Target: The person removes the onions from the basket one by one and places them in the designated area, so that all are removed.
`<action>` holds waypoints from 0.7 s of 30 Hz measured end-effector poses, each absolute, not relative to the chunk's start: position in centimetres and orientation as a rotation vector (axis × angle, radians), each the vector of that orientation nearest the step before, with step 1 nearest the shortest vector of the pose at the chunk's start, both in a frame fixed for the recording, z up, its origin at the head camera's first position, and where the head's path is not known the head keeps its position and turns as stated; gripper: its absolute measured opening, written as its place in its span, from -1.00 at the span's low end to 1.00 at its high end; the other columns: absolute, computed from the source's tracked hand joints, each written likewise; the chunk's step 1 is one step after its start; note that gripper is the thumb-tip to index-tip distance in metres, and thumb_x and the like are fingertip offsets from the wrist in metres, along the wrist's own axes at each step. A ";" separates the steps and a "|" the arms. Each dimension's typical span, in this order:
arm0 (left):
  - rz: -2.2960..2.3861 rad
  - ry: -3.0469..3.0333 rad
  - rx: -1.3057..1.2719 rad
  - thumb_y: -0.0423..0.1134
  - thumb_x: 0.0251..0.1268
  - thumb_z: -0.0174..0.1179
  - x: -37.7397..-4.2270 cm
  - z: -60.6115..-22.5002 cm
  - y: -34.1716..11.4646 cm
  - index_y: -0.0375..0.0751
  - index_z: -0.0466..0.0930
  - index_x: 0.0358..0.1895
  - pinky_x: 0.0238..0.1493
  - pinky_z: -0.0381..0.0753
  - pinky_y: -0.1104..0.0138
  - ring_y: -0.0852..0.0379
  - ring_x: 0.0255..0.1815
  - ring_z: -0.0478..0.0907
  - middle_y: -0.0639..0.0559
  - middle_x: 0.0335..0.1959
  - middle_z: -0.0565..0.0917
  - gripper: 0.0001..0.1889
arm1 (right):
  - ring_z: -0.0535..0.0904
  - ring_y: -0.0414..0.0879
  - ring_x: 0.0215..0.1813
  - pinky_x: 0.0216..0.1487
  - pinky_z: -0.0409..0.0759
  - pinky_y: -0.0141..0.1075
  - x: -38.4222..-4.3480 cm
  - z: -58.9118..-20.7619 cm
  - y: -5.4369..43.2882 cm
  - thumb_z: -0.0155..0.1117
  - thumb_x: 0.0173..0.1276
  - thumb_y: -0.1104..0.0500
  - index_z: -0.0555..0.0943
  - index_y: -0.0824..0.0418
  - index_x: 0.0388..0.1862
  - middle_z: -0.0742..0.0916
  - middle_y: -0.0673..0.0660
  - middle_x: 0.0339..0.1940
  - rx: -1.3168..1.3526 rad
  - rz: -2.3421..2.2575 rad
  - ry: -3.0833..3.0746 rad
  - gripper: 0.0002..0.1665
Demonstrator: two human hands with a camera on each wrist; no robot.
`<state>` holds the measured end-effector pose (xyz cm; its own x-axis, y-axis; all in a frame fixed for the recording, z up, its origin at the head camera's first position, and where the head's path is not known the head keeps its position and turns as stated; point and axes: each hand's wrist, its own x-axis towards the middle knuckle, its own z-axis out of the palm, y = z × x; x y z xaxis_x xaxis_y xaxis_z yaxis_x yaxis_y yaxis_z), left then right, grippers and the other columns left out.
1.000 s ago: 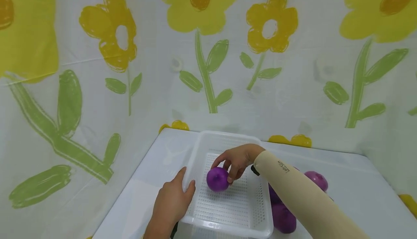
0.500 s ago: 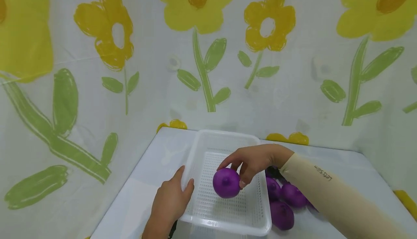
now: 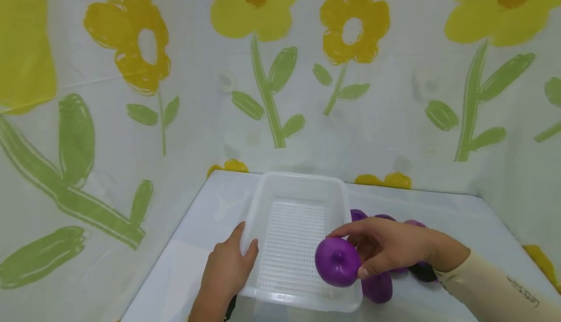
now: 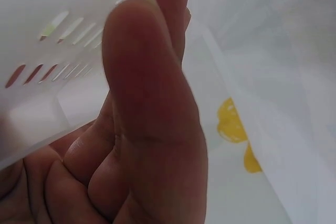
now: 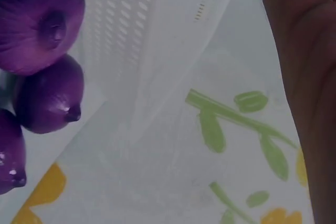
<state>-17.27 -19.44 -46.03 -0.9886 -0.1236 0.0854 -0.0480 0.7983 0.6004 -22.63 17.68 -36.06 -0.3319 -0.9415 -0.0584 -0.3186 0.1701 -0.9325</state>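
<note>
A white perforated plastic basket [image 3: 291, 178] stands on the table with nothing lying in it. My left hand [image 3: 225, 268] grips its left rim, and in the left wrist view the thumb [image 4: 157, 108] shows large beside the slotted basket wall [image 4: 31, 114]. Over the basket's front right corner, my right hand [image 3: 390, 246] pinches a glossy purple onion [image 3: 336, 262] between thumb and fingers. Right of the basket lie several more purple onions [image 3: 378, 288], partly hidden behind the right hand. The right wrist view shows some of these onions [image 5: 50, 93] close together at its left edge.
The white table [image 3: 193, 244] runs back to a hanging cloth [image 3: 385, 117] printed with yellow flowers, which also closes in both sides. Bare table shows left of the basket and at the far right.
My right hand has lifted the purple onion from inside the basket and carried it right and nearer, to above the front right corner. My left hand stays at the rim.
</note>
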 end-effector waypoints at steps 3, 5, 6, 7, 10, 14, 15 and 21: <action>-0.954 -2.864 0.138 0.11 0.55 0.18 -17.3 -46.0 -19.4 -0.18 0.40 0.56 -0.15 0.71 -0.07 -0.13 -0.19 0.76 -0.34 -0.07 0.77 -0.33 | 0.74 0.14 0.12 0.10 0.72 -0.02 -21.2 -36.9 19.7 0.36 0.48 0.37 0.32 0.20 0.62 0.67 0.22 0.33 -1.170 -1.239 1.803 -0.20; -0.962 -2.867 0.143 0.11 0.55 0.18 -17.3 -46.0 -19.4 -0.18 0.39 0.56 -0.14 0.71 -0.08 -0.14 -0.17 0.76 -0.35 -0.04 0.76 -0.33 | 0.72 0.15 0.16 0.09 0.72 -0.03 -20.3 -37.5 21.2 0.34 0.48 0.39 0.30 0.20 0.63 0.65 0.23 0.37 -1.138 -1.284 1.842 -0.20; -0.965 -2.870 0.146 0.11 0.55 0.18 -17.2 -46.0 -19.4 -0.17 0.39 0.57 -0.13 0.71 -0.08 -0.14 -0.16 0.75 -0.35 -0.03 0.76 -0.32 | 0.72 0.16 0.17 0.08 0.72 -0.03 -19.8 -37.8 22.0 0.33 0.48 0.40 0.30 0.22 0.63 0.64 0.23 0.38 -1.120 -1.305 1.864 -0.20; -0.969 -2.871 0.146 0.10 0.55 0.18 -17.3 -46.0 -19.4 -0.18 0.39 0.57 -0.13 0.71 -0.09 -0.15 -0.16 0.75 -0.36 -0.02 0.76 -0.32 | 0.71 0.17 0.18 0.08 0.72 -0.03 -19.4 -38.2 22.8 0.31 0.48 0.42 0.29 0.24 0.63 0.63 0.25 0.39 -1.105 -1.329 1.873 -0.20; -0.969 -2.876 0.145 0.10 0.56 0.18 -17.3 -45.9 -19.4 -0.17 0.38 0.57 -0.09 0.70 -0.11 -0.17 -0.12 0.75 -0.36 0.00 0.75 -0.32 | 0.70 0.17 0.22 0.12 0.71 -0.07 -17.8 -39.2 25.0 0.28 0.47 0.47 0.30 0.23 0.63 0.62 0.24 0.42 -0.991 -1.395 1.926 -0.20; -0.956 -2.884 0.144 0.11 0.56 0.17 -17.3 -45.7 -19.3 -0.19 0.37 0.58 -0.06 0.69 -0.14 -0.21 -0.05 0.74 -0.39 0.06 0.73 -0.31 | 0.69 0.15 0.24 0.14 0.70 -0.11 -15.9 -40.5 27.5 0.23 0.48 0.51 0.26 0.26 0.65 0.63 0.26 0.42 -0.895 -1.462 1.963 -0.19; -0.954 -2.886 0.145 0.11 0.56 0.17 -17.3 -45.7 -19.3 -0.19 0.37 0.58 -0.06 0.69 -0.15 -0.22 -0.04 0.74 -0.40 0.07 0.73 -0.31 | 0.68 0.16 0.24 0.15 0.69 -0.11 -15.5 -40.8 28.1 0.20 0.50 0.51 0.24 0.27 0.66 0.62 0.28 0.42 -0.886 -1.479 1.953 -0.20; -0.962 -2.891 0.136 0.11 0.57 0.16 -17.3 -45.7 -19.2 -0.18 0.35 0.59 -0.09 0.69 -0.14 -0.21 -0.08 0.75 -0.41 0.07 0.73 -0.31 | 0.71 0.09 0.20 0.13 0.68 -0.24 -13.7 -43.0 31.3 0.17 0.60 0.41 0.19 0.28 0.68 0.67 0.10 0.39 -0.669 -1.477 2.041 -0.25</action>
